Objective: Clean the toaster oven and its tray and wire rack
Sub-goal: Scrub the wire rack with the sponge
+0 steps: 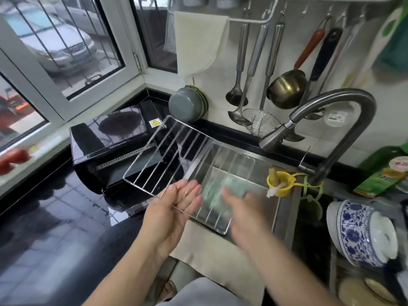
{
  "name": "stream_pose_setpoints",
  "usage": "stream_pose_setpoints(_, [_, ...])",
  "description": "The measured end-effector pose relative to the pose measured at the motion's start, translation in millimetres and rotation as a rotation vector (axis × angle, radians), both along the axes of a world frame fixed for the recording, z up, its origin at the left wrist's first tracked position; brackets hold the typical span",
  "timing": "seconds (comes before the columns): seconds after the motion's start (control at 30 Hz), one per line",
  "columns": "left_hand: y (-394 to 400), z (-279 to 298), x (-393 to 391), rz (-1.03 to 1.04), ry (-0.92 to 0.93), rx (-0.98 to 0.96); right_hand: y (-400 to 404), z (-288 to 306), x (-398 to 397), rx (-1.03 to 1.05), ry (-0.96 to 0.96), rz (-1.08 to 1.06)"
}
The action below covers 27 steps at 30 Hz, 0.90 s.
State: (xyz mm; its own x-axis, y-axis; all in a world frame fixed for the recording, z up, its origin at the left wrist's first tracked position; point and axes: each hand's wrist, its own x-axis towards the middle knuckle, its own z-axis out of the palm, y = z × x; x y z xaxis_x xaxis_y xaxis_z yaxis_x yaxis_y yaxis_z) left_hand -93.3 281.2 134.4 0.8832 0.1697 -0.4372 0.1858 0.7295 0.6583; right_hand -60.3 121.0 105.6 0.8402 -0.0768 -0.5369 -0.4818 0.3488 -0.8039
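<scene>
While the wire rack (170, 155) is held tilted over the near-left corner of the sink (284, 208), two hands work on it. Count: one rack, one sponge, one toaster oven, one faucet.

Left hand (176, 206): palm up under the rack's near edge, fingers nearly straight, wires resting across them; grip released, supporting rather than clasping.

Right hand (240, 208): blurred by motion, fingers curled on a pale green sponge (217, 191) pressed against the rack's wires; grip grasping the sponge.

Rack: bright metal, rectangular frame, roughly ten thin parallel rods, far end raised toward the oven. Rod count uncertain owing to blur.

Toaster oven (114, 146): one, glossy black box, on the black polished bench (55, 228) left of the sink, just behind the rack; a yellow warning sticker on its top corner.

Sink: stainless steel, rectangular, brushed finish. Faucet (326, 120): one, curved gunmetal neck, spout aimed down-left.

Beige cloth (212, 246): one, draped over the sink's front edge below the hands.

On the wall rail: three steel-handled utensils, including two ladles (238, 69) and one wire-mesh skimmer (260, 122), plus one brass-coloured pot (287, 89). Blue-and-white porcelain bowls (357, 235) stacked at right; number cannot be told.
</scene>
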Motion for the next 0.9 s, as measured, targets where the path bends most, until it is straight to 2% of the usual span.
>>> stream_pose_setpoints(0.07, [1, 1, 6, 0.063, -0.009, -0.005, 29, -13, -43, 0.127, 0.099, 0.154])
stream_pose_setpoints(0.13, [8, 2, 8, 0.025, 0.005, 0.037, 31, -12, -49, 0.174, 0.136, 0.214])
stream_pose_setpoints(0.3, [20, 7, 4, -0.146, 0.021, 0.133, -41, 32, 42, 0.028, -0.008, -0.041])
stream_pose_setpoints(0.4, [11, 8, 6, -0.132, 0.026, 0.107, -42, 40, 41, -0.12, -0.032, -0.022])
stream_pose_setpoints(0.5, [0, 12, 13, -0.037, -0.002, 0.042, 7, 13, -16, 0.055, 0.015, 0.077])
stream_pose_setpoints(0.6, [8, 15, 16, -0.072, -0.005, 0.1, 20, -1, -36, 0.237, 0.085, 0.191])
stream_pose_setpoints(0.7, [21, 14, 9, -0.165, 0.046, 0.194, -25, -1, 10, 0.26, 0.016, -0.065])
stream_pose_setpoints(0.77, [24, 10, 3, -0.196, 0.08, 0.204, -66, 1, 43, 0.221, -0.041, -0.19])
stream_pose_setpoints(0.9, [32, 3, -2, -0.181, 0.072, 0.179, -106, -7, 47, -0.103, -0.133, -0.081])
